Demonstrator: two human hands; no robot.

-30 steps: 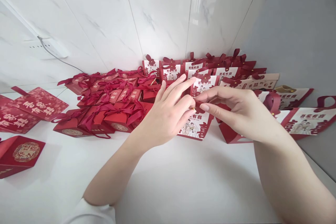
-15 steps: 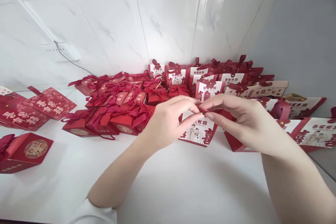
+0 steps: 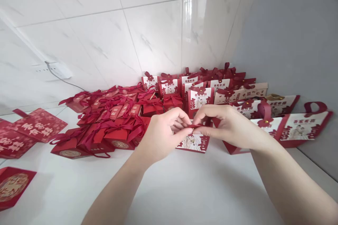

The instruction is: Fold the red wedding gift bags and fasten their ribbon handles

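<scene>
Both hands meet at the top of a red gift box (image 3: pixel 194 144) with a white front that shows a printed couple and red characters. Its red ribbon (image 3: pixel 194 127), with a small gold stud, lies between the fingertips. My left hand (image 3: pixel 165 135) pinches the ribbon from the left with thumb and forefinger, the other fingers curled. From the right, my right hand (image 3: pixel 228 124) pinches the same ribbon. The fingers cover most of the box's top edge. The box stands upright on the white surface (image 3: pixel 169 190).
Red boxes with bows (image 3: pixel 118 133) stand packed to the left. Similar white-fronted gift boxes (image 3: pixel 303 126) line the back and right. Flat red floral boxes (image 3: pixel 39 124) and a single red box (image 3: pixel 16 186) are far left. Behind rises a tiled wall (image 3: pixel 155 38) with a socket and cable.
The camera view has shifted, so the boxes sit lower and further left in the picture. Both hands keep pinching at the box's top, with the ribbon now showing more between the fingertips.
</scene>
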